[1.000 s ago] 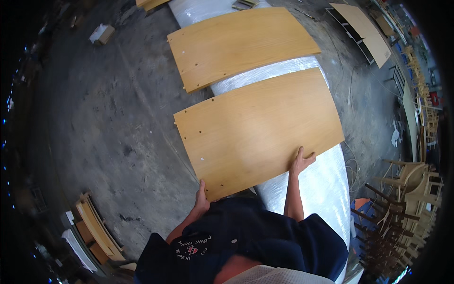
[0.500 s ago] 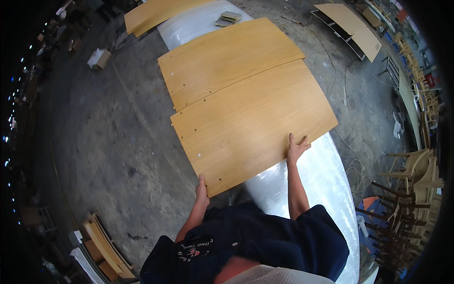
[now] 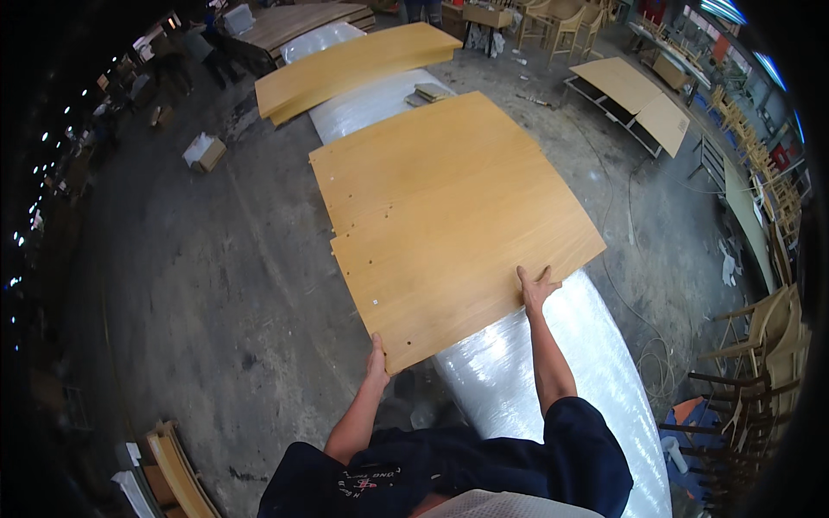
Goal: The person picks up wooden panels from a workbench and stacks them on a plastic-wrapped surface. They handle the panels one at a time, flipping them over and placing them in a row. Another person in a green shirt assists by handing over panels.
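Panel [image 3: 466, 259] edge sits gripped in my left hand [image 3: 376, 356]; my right hand [image 3: 535, 287] lies flat, fingers spread. Its far edge may, I reckon, scrape the second panel [image 3: 414, 155]

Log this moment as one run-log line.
left hand: grips near panel corner | right hand: flat on its near edge | panel: meets far panel | under: white wrapped surface
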The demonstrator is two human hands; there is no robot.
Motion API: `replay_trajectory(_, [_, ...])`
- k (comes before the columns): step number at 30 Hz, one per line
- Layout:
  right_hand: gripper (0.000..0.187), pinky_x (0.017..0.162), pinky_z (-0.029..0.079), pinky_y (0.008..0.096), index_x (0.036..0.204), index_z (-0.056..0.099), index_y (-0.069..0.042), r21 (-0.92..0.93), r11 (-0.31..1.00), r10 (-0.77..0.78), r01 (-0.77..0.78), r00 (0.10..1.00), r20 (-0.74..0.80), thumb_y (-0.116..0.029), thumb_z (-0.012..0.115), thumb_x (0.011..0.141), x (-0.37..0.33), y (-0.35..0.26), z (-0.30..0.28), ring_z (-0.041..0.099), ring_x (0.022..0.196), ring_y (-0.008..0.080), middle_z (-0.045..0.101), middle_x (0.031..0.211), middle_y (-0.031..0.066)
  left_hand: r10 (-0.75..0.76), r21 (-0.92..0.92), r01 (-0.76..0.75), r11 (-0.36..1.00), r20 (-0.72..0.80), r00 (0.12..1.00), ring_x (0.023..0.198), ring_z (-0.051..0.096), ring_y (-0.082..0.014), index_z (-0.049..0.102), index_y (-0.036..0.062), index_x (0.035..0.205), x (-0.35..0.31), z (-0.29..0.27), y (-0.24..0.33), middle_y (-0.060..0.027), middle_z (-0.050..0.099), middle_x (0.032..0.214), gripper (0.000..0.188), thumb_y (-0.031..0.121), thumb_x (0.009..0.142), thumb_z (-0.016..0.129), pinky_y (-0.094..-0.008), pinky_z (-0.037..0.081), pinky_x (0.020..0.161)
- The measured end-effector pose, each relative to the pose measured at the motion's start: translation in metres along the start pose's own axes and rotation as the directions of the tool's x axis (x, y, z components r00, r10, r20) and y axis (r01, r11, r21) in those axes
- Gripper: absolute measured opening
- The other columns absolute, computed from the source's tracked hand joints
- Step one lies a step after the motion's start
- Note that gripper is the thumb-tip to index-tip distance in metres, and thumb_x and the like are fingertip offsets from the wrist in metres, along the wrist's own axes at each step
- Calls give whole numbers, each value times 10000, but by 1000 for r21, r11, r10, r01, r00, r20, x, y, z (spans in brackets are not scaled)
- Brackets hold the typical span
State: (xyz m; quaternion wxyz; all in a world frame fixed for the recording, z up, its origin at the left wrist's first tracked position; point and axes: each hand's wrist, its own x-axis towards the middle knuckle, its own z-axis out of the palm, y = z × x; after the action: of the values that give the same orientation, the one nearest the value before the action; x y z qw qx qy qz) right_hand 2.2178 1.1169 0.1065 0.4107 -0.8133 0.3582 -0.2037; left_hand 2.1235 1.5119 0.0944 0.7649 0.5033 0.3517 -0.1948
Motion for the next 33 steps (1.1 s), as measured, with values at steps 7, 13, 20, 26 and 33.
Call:
replay_trajectory(7, [1140,1082,252,403,1421,151,39,110,986,92,-128,954,286,-615,685,656,6,-3,-31,184,1337,433,5,1439,340,-52,163,45,986,37,998,883,630,-296,459,28,1209,4,6,17,-155,577,1101,704,638,859,427,-493,533,645])
replay_trajectory(13, [1027,1117,169,373,1433,129,12,112,989,58,-96,950,307,-562,637,750,-97,-8,13,88,1376,402,-55,1460,319,149,148,-153,977,35,988,649,655,-247,514,-68,1054,41,-19,-30,-168,622,880,681,585,866,471,-367,556,457])
replay_trajectory(20, [806,1018,351,341,1434,174,-17,390,871,55,-299,848,528,-395,592,857,-188,-6,-40,463,1215,255,460,1320,214,-181,277,84,957,346,921,917,624,-250,510,36,1141,12,-61,20,-121,606,1020,663,631,855,448,-434,525,723])
replay_trajectory(26, [616,855,452,316,1334,405,-14,352,842,162,-410,813,559,-403,565,884,-320,68,-83,588,1006,204,594,1140,130,-552,957,-191,217,282,785,915,631,-267,615,7,1071,-3,-138,-20,-140,653,975,496,459,888,526,-411,494,777])
replay_trajectory(33, [601,838,471,371,1298,458,-9,290,565,700,-772,635,327,-425,563,877,-599,208,-190,586,996,234,582,1162,147,-551,552,-773,-313,556,621,873,651,-297,674,1,958,-34,-113,-134,-173,674,898,306,255,795,626,-375,489,787])
